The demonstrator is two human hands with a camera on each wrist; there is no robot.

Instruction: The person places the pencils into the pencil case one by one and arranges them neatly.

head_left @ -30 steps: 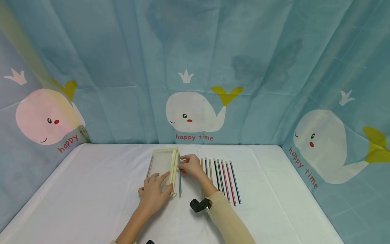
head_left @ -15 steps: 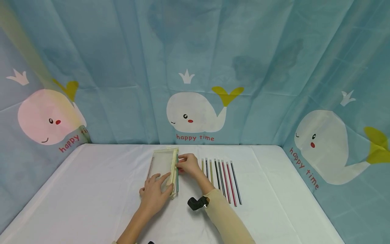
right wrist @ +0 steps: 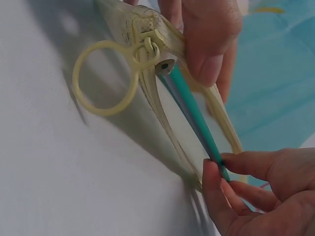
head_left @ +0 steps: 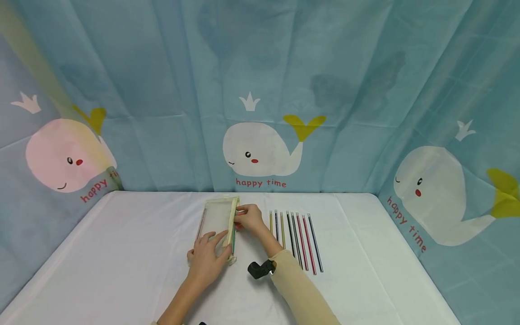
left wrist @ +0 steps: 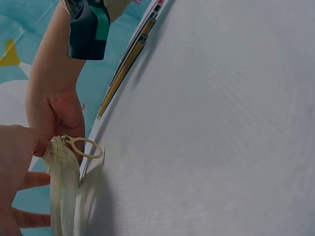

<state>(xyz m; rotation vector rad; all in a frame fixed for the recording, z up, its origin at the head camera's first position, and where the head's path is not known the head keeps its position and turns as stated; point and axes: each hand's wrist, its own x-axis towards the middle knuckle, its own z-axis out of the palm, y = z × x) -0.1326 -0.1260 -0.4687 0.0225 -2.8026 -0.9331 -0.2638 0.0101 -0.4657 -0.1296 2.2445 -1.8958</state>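
A see-through zip pencil case (head_left: pixel 216 216) with cream edging lies on the white table, its zipped side facing right. My left hand (head_left: pixel 207 259) lies across its near end; in the right wrist view the left thumb (right wrist: pixel 209 69) grips the upper lip of the opening. My right hand (head_left: pixel 249 220) pinches a teal pencil (right wrist: pixel 194 110) between thumb and fingers at the far end of the opening. The pencil lies lengthwise between the parted lips, its near end tucked behind the zip corner. A cream ring pull (right wrist: pixel 77 78) hangs from that corner.
Several pencils (head_left: pixel 301 234) in yellow, black, red and dark blue lie in a row on the white tablecloth (head_left: pixel 365 271), right of the case. The right forearm passes over the near ends of some. A blue whale-print curtain (head_left: pixel 162 135) encloses the table's back and sides.
My right hand has moved the teal pencil leftwards from beside the case into its opening. The left hand has kept its place on the case.
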